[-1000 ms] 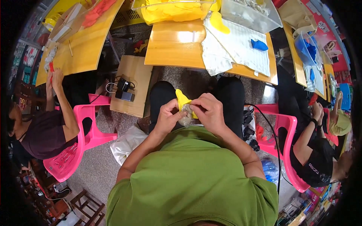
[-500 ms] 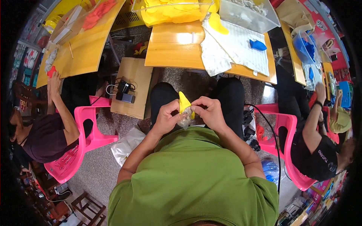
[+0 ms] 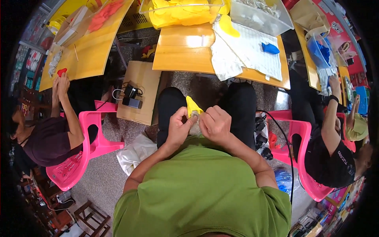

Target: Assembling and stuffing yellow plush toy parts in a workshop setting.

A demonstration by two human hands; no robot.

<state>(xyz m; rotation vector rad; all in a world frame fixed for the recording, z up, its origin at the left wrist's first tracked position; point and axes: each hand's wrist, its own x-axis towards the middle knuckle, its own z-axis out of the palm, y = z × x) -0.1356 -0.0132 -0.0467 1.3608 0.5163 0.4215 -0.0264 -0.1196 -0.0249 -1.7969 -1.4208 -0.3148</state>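
A small yellow pointed cloth piece (image 3: 192, 105) is held above my lap, its tip upward. My left hand (image 3: 177, 127) is closed on its left side, thumb and fingers pinching it. Greyish, see-through crumpled material (image 3: 195, 118) shows at its lower end, between my hands. My right hand (image 3: 216, 124) is closed against the right side of the lower end, with its fingers curled in. What those fingers grip is hidden behind the knuckles.
Ahead stands a wooden table (image 3: 177, 55) with a bin of yellow pieces (image 3: 181, 15), a bin of greyish material (image 3: 260, 15), a white cloth (image 3: 229, 59) and a blue piece (image 3: 270, 48). A cardboard box (image 3: 136, 93) stands left of my knees. People sit on pink chairs (image 3: 89, 134) at both sides.
My right hand has turned and curled from an open-looking pinch into a tighter fist at the yellow piece's lower end. The left hand keeps its hold, nearly unmoved.
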